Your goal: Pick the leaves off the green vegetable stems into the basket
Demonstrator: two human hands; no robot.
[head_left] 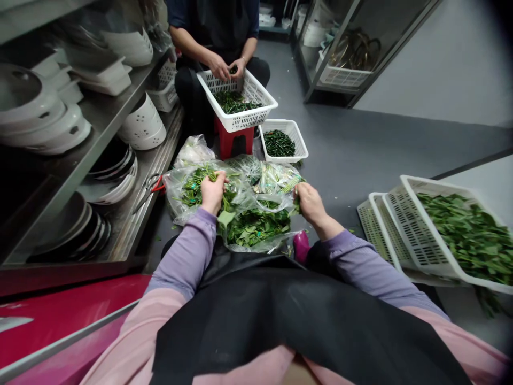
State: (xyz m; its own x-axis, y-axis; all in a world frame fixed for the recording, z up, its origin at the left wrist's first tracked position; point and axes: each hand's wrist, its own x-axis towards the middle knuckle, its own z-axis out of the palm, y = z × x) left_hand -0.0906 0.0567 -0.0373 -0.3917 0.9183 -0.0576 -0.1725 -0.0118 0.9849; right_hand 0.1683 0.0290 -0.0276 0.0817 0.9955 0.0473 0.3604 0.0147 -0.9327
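My left hand [213,193] is closed round a bunch of leafy greens [227,199], whose stems and leaves hang out below the fingers. Off to the right, my right hand [309,202] is pinched, with a bit of green stem and leaf [297,205] showing at its fingertips. Between and below the hands lies an opened clear plastic bag [276,247] full of leafy greens [256,227]. Another clear bag [175,199] of greens is under my left hand. Beyond them lies a bag of pale-stemmed vegetables [274,176].
Across from me a person's hands [228,68] work over a white basket [266,109] on a red stool [236,140]. A smaller basket [298,139] holds green chillies [279,143]. Stacked baskets [409,184] with picked leaves [468,224] stand right. Red-handled scissors [154,186] lie on the left shelf [132,219].
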